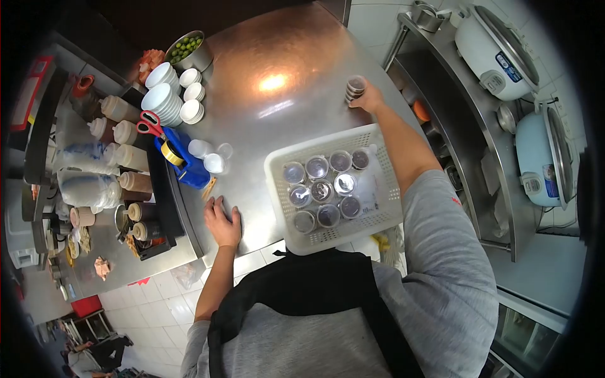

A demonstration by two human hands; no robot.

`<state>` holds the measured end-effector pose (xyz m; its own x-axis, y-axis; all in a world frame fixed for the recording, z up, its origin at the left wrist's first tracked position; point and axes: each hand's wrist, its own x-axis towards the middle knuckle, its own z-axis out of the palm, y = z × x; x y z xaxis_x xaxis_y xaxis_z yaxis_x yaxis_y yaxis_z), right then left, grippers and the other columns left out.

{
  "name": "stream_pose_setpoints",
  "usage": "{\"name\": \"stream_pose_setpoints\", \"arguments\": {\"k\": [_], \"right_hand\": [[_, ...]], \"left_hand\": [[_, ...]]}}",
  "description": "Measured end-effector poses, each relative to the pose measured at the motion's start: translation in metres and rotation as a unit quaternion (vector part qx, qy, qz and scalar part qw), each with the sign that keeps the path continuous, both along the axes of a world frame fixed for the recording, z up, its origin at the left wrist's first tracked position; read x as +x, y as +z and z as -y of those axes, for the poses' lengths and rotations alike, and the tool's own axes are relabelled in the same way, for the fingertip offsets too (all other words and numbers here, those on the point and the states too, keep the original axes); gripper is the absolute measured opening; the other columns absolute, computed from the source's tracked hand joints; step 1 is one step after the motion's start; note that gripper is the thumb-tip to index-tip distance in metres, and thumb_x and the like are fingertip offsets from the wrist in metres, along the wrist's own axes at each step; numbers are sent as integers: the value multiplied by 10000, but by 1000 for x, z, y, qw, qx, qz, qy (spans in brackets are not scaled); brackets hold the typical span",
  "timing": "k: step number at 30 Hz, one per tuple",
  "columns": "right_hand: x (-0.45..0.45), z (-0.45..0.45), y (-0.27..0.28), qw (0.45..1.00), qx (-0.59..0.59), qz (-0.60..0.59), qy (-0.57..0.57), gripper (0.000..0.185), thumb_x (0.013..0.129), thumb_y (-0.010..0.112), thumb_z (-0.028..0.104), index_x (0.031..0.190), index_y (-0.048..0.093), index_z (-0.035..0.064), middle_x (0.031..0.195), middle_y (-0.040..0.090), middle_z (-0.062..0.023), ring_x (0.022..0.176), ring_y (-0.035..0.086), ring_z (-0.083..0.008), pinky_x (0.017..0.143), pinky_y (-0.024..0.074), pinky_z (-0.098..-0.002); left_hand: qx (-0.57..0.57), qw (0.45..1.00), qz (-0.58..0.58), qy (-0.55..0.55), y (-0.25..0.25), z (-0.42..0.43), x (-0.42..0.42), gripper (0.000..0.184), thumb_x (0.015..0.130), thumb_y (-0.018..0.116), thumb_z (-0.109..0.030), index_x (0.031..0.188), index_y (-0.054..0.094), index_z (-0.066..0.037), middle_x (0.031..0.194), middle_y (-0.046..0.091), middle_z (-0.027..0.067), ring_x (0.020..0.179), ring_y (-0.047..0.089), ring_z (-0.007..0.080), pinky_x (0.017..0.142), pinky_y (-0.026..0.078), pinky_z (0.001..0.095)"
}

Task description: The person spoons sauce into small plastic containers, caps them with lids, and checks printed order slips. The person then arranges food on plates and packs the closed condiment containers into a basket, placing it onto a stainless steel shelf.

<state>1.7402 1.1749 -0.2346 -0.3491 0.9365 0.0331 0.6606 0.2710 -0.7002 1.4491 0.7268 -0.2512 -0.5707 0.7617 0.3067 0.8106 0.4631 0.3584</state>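
My right hand [370,99] is closed around a short stack of small lidded cups [355,87] near the right side of the steel table [252,69]. Below it, at the table's front edge, sits a white perforated basket [275,183] holding several lidded clear cups with dark contents [321,190]. My left hand [223,222] rests on the table left of the basket, fingers apart and holding nothing. Just above that hand are a small wooden clip [210,188] and some clear empty-looking cups [215,164].
Stacked white bowls [161,103], a pot of green fruit [189,51], red-handled scissors [150,123] and a blue tape dispenser [189,165] stand left. Sauce bottles [133,157] line the left shelf. Rice cookers [495,53] stand on the right shelving.
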Motion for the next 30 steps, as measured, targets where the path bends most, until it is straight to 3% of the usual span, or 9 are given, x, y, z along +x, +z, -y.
{"name": "stream_pose_setpoints", "arguments": {"k": [5, 9, 11, 17, 20, 24, 28, 30], "right_hand": [[14, 0, 21, 990, 57, -121, 41, 734, 528, 818, 140, 1183, 490, 89, 1007, 647, -115, 960, 612, -240, 854, 460, -324], [34, 85, 127, 993, 29, -92, 66, 704, 553, 811, 95, 1184, 502, 67, 1036, 630, -88, 985, 590, -191, 886, 443, -307], [49, 128, 142, 995, 13, -75, 71, 706, 552, 818, 77, 1183, 502, 52, 1035, 623, -81, 1002, 575, -177, 908, 432, -301], [80, 232, 95, 999, -39, -20, 12, 750, 523, 827, 98, 1184, 472, 98, 1034, 635, -130, 997, 602, -267, 874, 465, -341], [77, 254, 59, 995, -55, 70, -44, 758, 484, 837, 168, 1143, 467, 113, 982, 639, -164, 915, 619, -329, 815, 491, -387], [59, 253, 14, 989, -57, 72, -112, 769, 482, 832, 184, 1148, 454, 114, 968, 628, -191, 920, 602, -368, 821, 482, -408], [60, 248, 16, 992, -26, 86, -95, 749, 527, 812, 180, 1171, 439, 98, 986, 626, -193, 946, 592, -376, 830, 476, -398], [69, 267, 60, 991, -17, 91, -98, 701, 578, 789, 194, 1175, 443, 73, 1012, 621, -195, 970, 590, -360, 837, 473, -396]], "left_hand": [[3, 1000, 9, -4, -1, 1, -1, 485, 753, 642, -219, 1193, 497, -74, 1271, 421, 186, 1203, 375, 355, 995, 296, 470], [6, 1000, 20, -5, -2, 2, -1, 476, 761, 635, -211, 1194, 495, -75, 1282, 408, 178, 1209, 367, 354, 1004, 287, 468], [9, 1000, 23, -14, -3, 3, -2, 479, 762, 634, -208, 1200, 493, -75, 1285, 403, 175, 1213, 363, 352, 1007, 283, 466], [28, 998, 21, -48, -1, 8, -3, 484, 756, 637, -217, 1198, 498, -77, 1273, 423, 166, 1201, 376, 351, 994, 290, 469], [41, 996, 17, -79, -7, 11, -8, 489, 751, 638, -226, 1197, 501, -78, 1261, 441, 161, 1191, 387, 350, 991, 289, 473], [37, 995, 7, -91, -15, 12, -11, 502, 741, 644, -244, 1196, 503, -84, 1257, 451, 147, 1186, 395, 340, 994, 285, 471], [26, 995, 22, -93, -11, 15, -12, 540, 723, 659, -249, 1210, 488, -92, 1254, 451, 141, 1186, 388, 341, 998, 278, 471], [36, 994, 32, -98, -11, 17, -14, 562, 708, 674, -227, 1216, 478, -86, 1249, 449, 141, 1179, 390, 345, 997, 280, 468]]}}
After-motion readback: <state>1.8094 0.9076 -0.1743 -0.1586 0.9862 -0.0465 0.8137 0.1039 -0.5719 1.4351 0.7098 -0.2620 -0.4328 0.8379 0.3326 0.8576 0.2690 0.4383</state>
